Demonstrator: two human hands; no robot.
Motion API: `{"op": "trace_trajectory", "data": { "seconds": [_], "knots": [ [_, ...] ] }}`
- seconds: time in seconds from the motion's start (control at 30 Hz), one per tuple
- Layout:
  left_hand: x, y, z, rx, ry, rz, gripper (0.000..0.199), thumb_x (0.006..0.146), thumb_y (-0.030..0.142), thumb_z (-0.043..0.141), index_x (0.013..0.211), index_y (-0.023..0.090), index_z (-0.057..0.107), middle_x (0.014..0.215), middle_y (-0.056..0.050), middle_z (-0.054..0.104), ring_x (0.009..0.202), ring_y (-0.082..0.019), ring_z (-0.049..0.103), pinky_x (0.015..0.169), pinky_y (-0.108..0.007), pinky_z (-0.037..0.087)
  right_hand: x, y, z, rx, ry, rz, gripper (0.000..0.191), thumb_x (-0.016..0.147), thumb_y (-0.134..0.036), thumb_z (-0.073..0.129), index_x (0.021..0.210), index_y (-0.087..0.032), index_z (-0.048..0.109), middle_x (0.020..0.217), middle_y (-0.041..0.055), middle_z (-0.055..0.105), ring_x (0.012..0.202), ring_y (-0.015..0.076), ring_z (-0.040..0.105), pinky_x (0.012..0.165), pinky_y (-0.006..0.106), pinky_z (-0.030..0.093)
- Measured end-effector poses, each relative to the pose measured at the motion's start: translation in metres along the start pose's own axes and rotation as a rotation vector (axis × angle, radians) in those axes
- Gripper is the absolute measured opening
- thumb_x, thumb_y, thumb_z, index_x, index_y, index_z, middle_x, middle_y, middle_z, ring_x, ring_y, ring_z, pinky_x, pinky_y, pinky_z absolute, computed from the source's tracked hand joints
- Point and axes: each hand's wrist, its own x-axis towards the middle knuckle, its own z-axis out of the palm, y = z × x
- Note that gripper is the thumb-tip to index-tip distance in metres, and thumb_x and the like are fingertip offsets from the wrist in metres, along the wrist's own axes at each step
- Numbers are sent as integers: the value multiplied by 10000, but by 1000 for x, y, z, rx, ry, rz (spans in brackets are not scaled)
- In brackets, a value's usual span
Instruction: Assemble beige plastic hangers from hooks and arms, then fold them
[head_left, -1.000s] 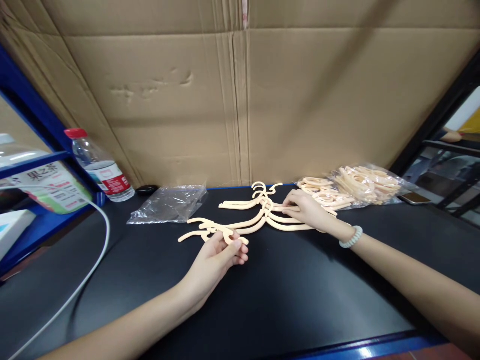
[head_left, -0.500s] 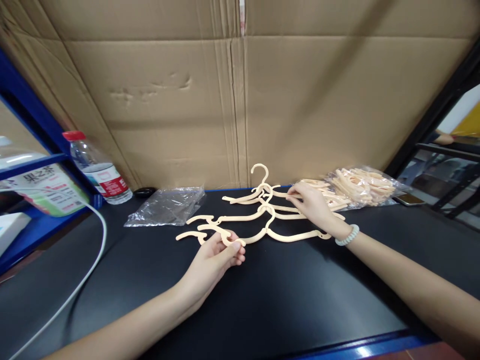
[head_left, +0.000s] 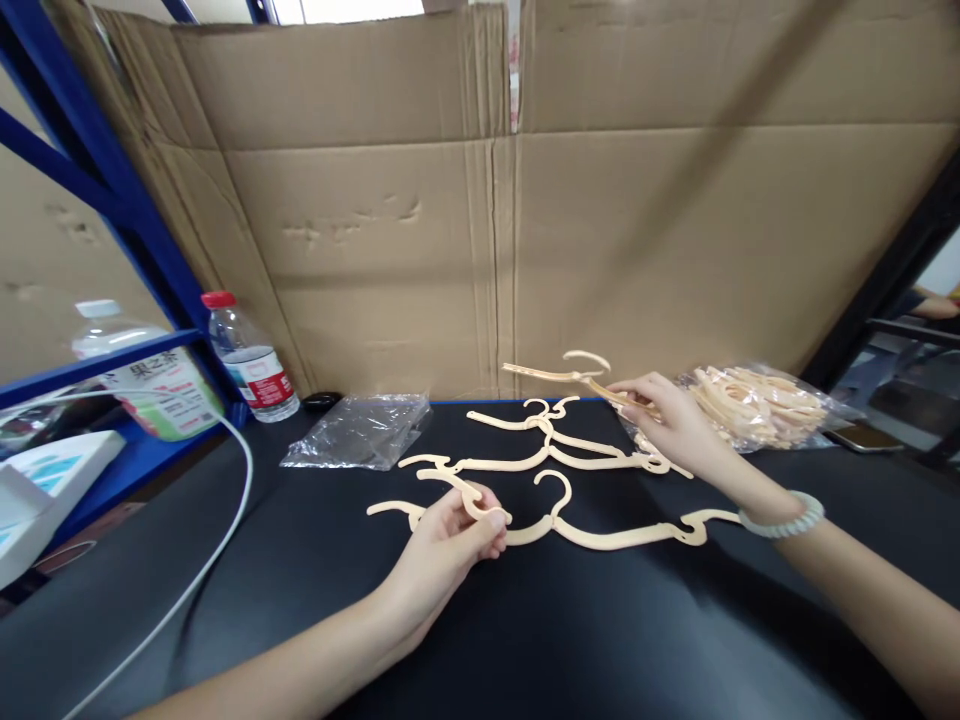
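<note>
L hand [head_left: 454, 545]: fingers are closing on a small curved piece [head_left: 474, 498], thumb pressing from the near side. The piece is pointing up and L, being held above the front hanger [head_left: 615, 540]. The front hanger is lying on the black tabletop [head_left: 600, 630], hook toward the rear, its L arm running behind the L hand. Contact btwn that arm and the fingers: can't tell.

R hand [head_left: 675, 425]: thumb and fingers are gripping a raised hanger [head_left: 551, 376] by its R arm. The raised hanger's L arm and hook are showing above the tabletop; its R end is hiding in the hand. A pale bracelet [head_left: 787, 520] is circling the R wrist.

Ctr: the middle hanger [head_left: 502, 464] is lying behind the front hanger; the rear hanger [head_left: 499, 424] is lying farther back, overlapping the middle hanger's hook.

R side: a clear bag of hanger parts [head_left: 750, 405] is resting just behind the R hand; a phone [head_left: 866, 436] is lying beside it, at the R.

L side: an empty clear bag [head_left: 360, 432] is lying flat, w/ a dark rounded object [head_left: 322, 401] just behind it. A red-capped bottle [head_left: 262, 375] is standing nearby. A white cable [head_left: 225, 560] is curving along the L. A cardboard sheet [head_left: 375, 250] is standing along the rear edge.
</note>
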Motion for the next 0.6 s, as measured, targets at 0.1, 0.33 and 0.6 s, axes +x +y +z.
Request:
{"op": "trace_trajectory", "data": {
  "seconds": [0.1, 0.33, 0.6],
  "knots": [
    [-1, 0, -1, 21, -5, 15, 261, 700, 312, 809, 761, 159, 606, 725, 26, 552, 655, -95, 493, 645, -240, 398, -5, -16, -14, 60, -102, -1, 204, 908, -289, 455, 994, -227, 630, 903, 73, 633, 820, 231, 608, 742, 379, 485],
    [1, 3, -4, 36, 53, 43, 229, 684, 311, 819, 758, 156, 668, 752, 16, 551, 651, -91, 449, 658, -243, 390, -16, -43, -30, 229, -278, 106, 206, 942, -396, 425, 946, -235, 553, 749, 25, 603, 623, 174, 548, 554, 299, 447],
    [13, 11, -15, -146, 76, 178, 221, 685, 249, 829, 731, 151, 637, 775, 15, 565, 694, -90, 494, 700, -235, 416, -24, -36, -30, 203, -456, 74, 239, 964, -431, 410, 984, -247, 561, 786, 24, 591, 695, 187, 563, 622, 304, 457]
  ]
}}
